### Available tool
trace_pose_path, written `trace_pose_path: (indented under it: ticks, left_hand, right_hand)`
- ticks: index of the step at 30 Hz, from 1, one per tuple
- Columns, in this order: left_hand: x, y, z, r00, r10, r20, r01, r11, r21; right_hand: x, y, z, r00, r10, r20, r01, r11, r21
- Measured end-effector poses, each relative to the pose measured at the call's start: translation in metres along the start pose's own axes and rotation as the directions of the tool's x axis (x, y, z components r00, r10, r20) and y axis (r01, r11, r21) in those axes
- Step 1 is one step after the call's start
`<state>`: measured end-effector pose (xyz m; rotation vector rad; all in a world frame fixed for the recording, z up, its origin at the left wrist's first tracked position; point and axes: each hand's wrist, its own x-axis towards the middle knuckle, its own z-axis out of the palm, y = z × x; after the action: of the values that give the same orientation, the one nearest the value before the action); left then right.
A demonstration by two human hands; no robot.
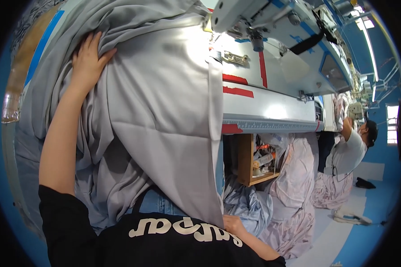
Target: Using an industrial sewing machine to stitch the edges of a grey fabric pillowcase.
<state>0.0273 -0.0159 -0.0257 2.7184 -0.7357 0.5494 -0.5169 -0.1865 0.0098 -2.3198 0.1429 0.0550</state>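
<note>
Left hand (pixel 90 60) lies open on grey fabric (pixel 160 115) draped off the desk (pixel 272 107); right hand (pixel 233 224) pinches its near hem; slack could slide floorward or snag under the sewing machine (pixel 272 22).

A garment sewing workshop — industrial sewing machine (pixel 272 26) on a worktable (pixel 267 107), heaped fabric (pixel 294 196), another seated worker (pixel 349 151).

- walls (pixel 390 66): blue, with a bright window (pixel 392 124) at right.
- ceiling: long tube light (pixel 370 42).
- floor (pixel 365 222): blue, partly covered by pale sheets.
- furniture: metal work table (pixel 272 107) with red tape strips; wooden shelf box (pixel 249 160) beneath it.
</note>
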Motion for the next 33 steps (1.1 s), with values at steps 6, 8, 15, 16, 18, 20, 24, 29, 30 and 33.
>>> trace_pose_path:
  ticks: [6,8,15,16,18,20,24,29,30,33]
  left_hand:
    - [0.017,0.016,0.006,0.998,-0.065,-0.02,0.065,0.998,-0.004]
    - [0.014,0.012,0.008,0.997,0.016,-0.077,-0.021,0.998,-0.061]
    - [0.023,0.047,-0.025,0.921,0.298,-0.25,-0.327,0.941,-0.083]
    - [0.027,0.056,-0.028,0.919,0.303,-0.251,-0.332,0.94,-0.081]
    - [0.041,0.085,-0.028,0.857,0.482,-0.18,-0.511,0.758,-0.406]
    - [0.054,0.115,-0.021,0.867,0.496,-0.05,-0.446,0.727,-0.521]
    - [0.078,0.132,0.022,0.886,0.464,-0.012,-0.422,0.794,-0.438]
    - [0.062,0.099,0.011,0.867,0.45,0.215,-0.418,0.89,-0.181]
    - [0.052,0.093,-0.002,0.861,0.441,0.255,-0.403,0.896,-0.188]
    - [0.022,0.076,-0.035,0.81,0.414,0.415,-0.366,0.91,-0.192]
  right_hand:
    - [0.006,0.009,0.006,0.999,0.031,-0.031,-0.031,0.999,-0.019]
    - [0.005,0.017,-0.001,0.963,0.14,0.232,-0.129,0.99,-0.062]
    - [0.079,0.013,-0.05,0.973,0.223,0.053,-0.221,0.974,-0.045]
    - [0.092,0.012,-0.058,0.979,0.202,-0.019,-0.203,0.976,-0.074]
    - [0.12,0.01,-0.081,0.982,0.104,-0.158,-0.135,0.969,-0.205]
    - [0.157,0.01,-0.104,0.967,-0.047,-0.252,-0.028,0.958,-0.286]
    - [0.263,0.023,-0.129,0.907,-0.173,-0.384,0.009,0.92,-0.393]
    - [0.315,0.07,-0.134,0.911,-0.233,-0.339,0.042,0.873,-0.486]
    - [0.306,0.088,-0.146,0.922,-0.153,-0.356,-0.003,0.916,-0.401]
    - [0.298,0.096,-0.184,0.889,-0.307,-0.339,0.116,0.868,-0.484]
